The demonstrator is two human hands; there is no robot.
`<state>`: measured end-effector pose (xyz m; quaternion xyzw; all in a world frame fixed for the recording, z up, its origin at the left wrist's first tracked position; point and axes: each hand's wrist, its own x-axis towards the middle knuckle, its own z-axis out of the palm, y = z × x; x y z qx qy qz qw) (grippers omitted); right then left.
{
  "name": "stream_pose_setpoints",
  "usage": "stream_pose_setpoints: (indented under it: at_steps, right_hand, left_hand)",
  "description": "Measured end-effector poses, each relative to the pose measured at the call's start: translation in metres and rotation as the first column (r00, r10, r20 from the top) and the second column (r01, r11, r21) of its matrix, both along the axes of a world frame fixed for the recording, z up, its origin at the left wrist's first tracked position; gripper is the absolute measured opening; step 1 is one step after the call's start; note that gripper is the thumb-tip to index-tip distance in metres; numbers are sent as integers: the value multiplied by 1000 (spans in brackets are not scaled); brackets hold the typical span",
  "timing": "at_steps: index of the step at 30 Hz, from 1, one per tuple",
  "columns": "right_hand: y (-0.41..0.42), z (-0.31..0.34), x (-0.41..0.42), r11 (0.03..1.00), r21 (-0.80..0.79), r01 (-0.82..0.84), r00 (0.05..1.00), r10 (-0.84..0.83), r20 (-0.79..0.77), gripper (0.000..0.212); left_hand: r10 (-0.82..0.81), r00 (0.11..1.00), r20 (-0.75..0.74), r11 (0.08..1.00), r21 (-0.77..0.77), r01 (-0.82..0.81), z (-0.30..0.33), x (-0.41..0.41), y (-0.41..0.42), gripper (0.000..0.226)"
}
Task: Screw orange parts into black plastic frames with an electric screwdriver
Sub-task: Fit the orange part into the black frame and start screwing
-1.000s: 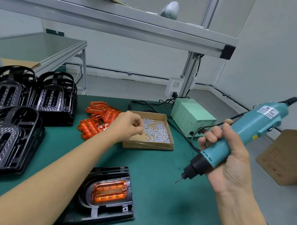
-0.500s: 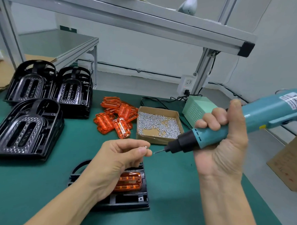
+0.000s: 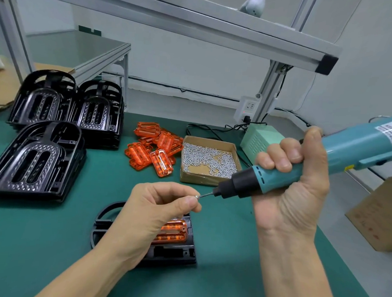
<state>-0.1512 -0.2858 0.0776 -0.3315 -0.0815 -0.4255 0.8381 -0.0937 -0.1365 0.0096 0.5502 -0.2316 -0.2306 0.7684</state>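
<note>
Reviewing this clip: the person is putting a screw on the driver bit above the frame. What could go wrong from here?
1. The screw is only pinched at the left hand's fingertips against the bit of the electric screwdriver; it could slip and drop onto the green mat or into the black frame.
2. The fingers sit right at the bit; a premature trigger press by the right hand might nick them.

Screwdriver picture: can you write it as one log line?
step: loading screw | left hand: pinches screw at bit tip | right hand: grips screwdriver | frame: orange part seated
</note>
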Motion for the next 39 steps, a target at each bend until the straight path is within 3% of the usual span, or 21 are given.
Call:
stream_pose_setpoints:
  at_steps: [8,13,17,29,39]
  right_hand:
    - [2,-3,-2,1000,-8,-6,1000,6,-1,8]
    - [8,-8,-2,999,-48,19,1000,-19,6,7]
    - [9,-12,-2,998,-29,62,998,-61,27,8]
    - [14,-24,4,991,-53,124,992,-125,-11,11]
    - [13,-29,8,989,67,131,990,-127,-54,14]
  left_hand:
    - [19,995,93,997,74,-26,1,-2,3,24]
    - [103,939,329,966,191,-173,-2,-4,5,11]
    - [84,895,438,952,229,-202,-3,-4,6,17]
    - [93,926,365,951,241,-191,-14,-2,3,14]
    - [125,966,227,969,184,-168,-16,2,3,16]
